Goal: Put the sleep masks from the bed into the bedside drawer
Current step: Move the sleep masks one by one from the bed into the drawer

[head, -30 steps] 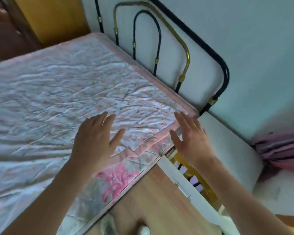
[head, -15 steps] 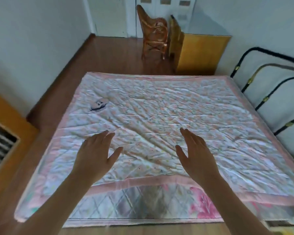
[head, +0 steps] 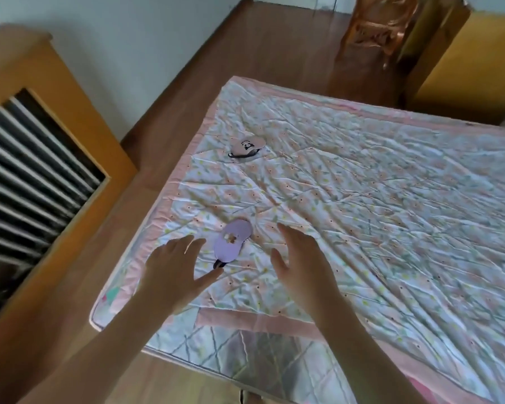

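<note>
A lilac sleep mask (head: 233, 239) is now seen on the bed (head: 362, 199), near the bed's front-left corner, lying flat on the flowered quilt with its dark strap end pointing toward the front edge. Half a second ago this mask was not in the view at all; one second ago the view was turned to the headboard corner, where an open drawer with small items was shown beside the bed. So the view has been swung from the drawer side across to the far side of the bed, and the next object has been found.

A second mask, pale pink (head: 247, 146), lies further along the left edge, well apart from the first one. Both are not yet picked up.

The left hand (head: 175, 272) and the right hand (head: 301, 266) are held over the quilt on either side of the lilac mask, fingers spread and open, nothing gripped. The left thumb is just beside the strap end; whether it touches cannot be told.

It is judged that at least two masks remain to be carried. The drawer is out of view now, so the way back must be made across the bed's front edge.
</note>
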